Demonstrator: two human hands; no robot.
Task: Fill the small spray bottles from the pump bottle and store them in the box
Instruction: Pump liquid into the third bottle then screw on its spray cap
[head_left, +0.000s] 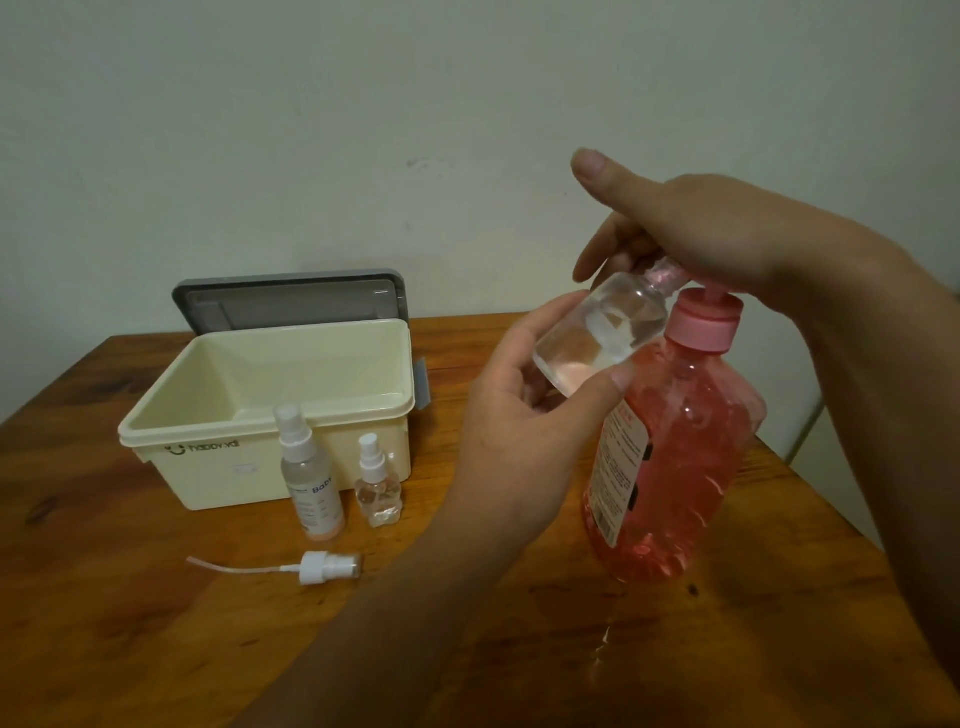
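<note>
My left hand (524, 415) holds a clear uncapped small bottle (602, 332), tilted with its neck up under the pump spout. My right hand (701, 234) rests on top of the pump head of the pink pump bottle (675, 457), which stands on the table; the spout is hidden under the palm. The removed white spray cap (327, 567) with its tube lies on the table. Two capped spray bottles stand in front of the box: a taller one (309, 478) and a shorter one (376, 486). The cream box (260, 415) stands open with nothing visible inside, its grey lid (291, 301) upright behind it.
The wooden table (156, 623) ends near the right, where a white chair part (805, 426) shows beyond the edge. A plain wall rises behind the table. A small wet streak (602, 644) glints on the wood in front of the pump bottle.
</note>
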